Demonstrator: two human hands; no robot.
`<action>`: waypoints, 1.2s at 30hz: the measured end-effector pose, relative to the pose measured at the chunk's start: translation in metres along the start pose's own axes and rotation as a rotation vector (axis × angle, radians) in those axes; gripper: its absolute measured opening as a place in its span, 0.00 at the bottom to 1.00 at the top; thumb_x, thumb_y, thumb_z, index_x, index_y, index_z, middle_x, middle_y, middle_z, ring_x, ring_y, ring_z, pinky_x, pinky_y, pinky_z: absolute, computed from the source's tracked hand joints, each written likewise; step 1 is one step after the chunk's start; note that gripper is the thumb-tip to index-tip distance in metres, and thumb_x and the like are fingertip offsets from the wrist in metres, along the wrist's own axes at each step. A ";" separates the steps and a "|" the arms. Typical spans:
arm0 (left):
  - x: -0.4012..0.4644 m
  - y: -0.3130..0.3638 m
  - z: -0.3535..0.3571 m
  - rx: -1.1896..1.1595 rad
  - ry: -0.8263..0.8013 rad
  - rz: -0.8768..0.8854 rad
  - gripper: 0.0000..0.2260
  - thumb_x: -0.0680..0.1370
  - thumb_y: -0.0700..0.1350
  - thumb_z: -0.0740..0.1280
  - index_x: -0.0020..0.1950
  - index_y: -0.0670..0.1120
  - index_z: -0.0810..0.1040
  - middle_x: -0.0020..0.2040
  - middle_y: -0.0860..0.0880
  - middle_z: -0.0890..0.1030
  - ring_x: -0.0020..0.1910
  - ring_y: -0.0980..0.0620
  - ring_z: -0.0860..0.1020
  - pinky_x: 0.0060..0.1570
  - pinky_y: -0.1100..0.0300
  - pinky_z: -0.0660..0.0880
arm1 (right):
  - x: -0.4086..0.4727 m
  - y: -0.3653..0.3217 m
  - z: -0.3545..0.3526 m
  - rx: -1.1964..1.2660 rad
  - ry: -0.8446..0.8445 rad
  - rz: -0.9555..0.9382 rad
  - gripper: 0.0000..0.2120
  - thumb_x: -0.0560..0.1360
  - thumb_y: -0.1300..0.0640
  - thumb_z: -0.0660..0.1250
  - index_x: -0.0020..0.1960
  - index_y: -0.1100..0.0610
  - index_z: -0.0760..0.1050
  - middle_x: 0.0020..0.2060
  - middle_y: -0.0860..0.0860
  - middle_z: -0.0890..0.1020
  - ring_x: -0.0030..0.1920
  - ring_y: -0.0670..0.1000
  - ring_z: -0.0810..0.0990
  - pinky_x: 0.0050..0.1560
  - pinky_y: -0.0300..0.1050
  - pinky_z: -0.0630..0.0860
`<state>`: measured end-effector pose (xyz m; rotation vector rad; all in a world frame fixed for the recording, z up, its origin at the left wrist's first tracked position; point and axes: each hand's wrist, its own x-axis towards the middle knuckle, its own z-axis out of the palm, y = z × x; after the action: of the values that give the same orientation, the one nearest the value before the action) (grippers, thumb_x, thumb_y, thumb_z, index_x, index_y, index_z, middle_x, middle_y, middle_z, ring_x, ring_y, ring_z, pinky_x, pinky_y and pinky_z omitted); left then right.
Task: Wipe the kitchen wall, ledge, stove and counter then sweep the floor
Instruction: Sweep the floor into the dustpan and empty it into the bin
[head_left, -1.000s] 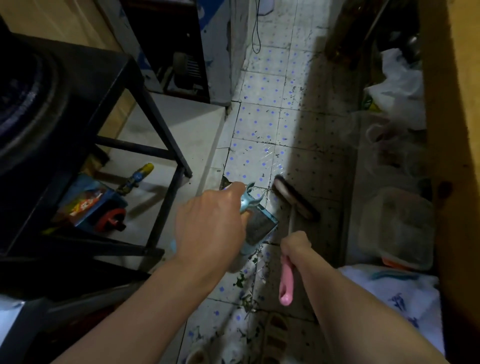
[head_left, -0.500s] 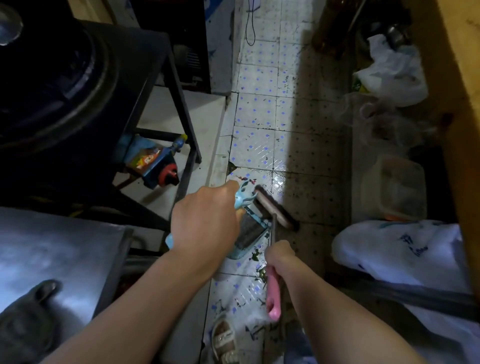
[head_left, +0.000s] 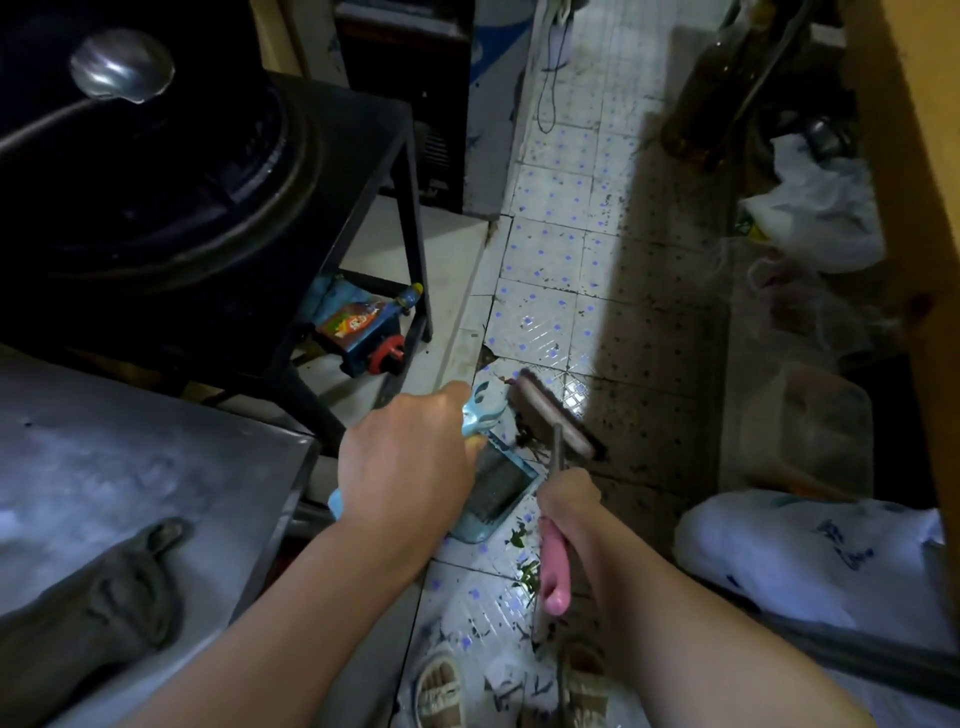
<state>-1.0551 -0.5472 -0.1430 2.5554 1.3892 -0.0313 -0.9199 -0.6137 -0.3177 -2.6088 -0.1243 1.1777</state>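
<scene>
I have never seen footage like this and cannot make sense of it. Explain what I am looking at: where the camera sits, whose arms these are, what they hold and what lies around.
There is no machine here. A person wears a camera on the head, looking down at their own arms in a narrow kitchen. The left hand grips the handle of a blue dustpan set on the tiled floor. The right hand grips the pink handle of a broom, its head lying by the pan's mouth. Green scraps lie on the tiles nearby. At left stand a dark wok on a black stand and a metal counter.
</scene>
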 end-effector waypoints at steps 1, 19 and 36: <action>0.002 0.001 0.001 0.007 -0.001 -0.006 0.10 0.77 0.56 0.63 0.53 0.52 0.71 0.38 0.51 0.72 0.37 0.48 0.69 0.35 0.59 0.64 | 0.006 -0.005 -0.003 -0.003 0.009 -0.014 0.16 0.78 0.62 0.61 0.63 0.67 0.70 0.59 0.60 0.78 0.59 0.57 0.77 0.50 0.43 0.72; 0.027 0.048 0.056 0.028 0.059 -0.300 0.11 0.77 0.57 0.63 0.54 0.53 0.71 0.36 0.53 0.70 0.36 0.49 0.69 0.34 0.59 0.64 | 0.136 -0.039 0.002 -0.198 -0.149 -0.282 0.14 0.76 0.63 0.64 0.60 0.66 0.70 0.54 0.62 0.78 0.50 0.60 0.80 0.51 0.53 0.80; -0.078 0.030 0.042 -0.033 -0.012 -0.267 0.09 0.78 0.55 0.63 0.53 0.53 0.72 0.32 0.53 0.67 0.37 0.48 0.71 0.35 0.58 0.65 | 0.031 0.098 0.007 -0.404 -0.149 -0.194 0.15 0.76 0.63 0.61 0.62 0.65 0.70 0.55 0.61 0.78 0.52 0.60 0.81 0.53 0.53 0.79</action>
<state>-1.0690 -0.6359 -0.1681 2.3216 1.7010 -0.0684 -0.9081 -0.6998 -0.3726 -2.7527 -0.6955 1.3933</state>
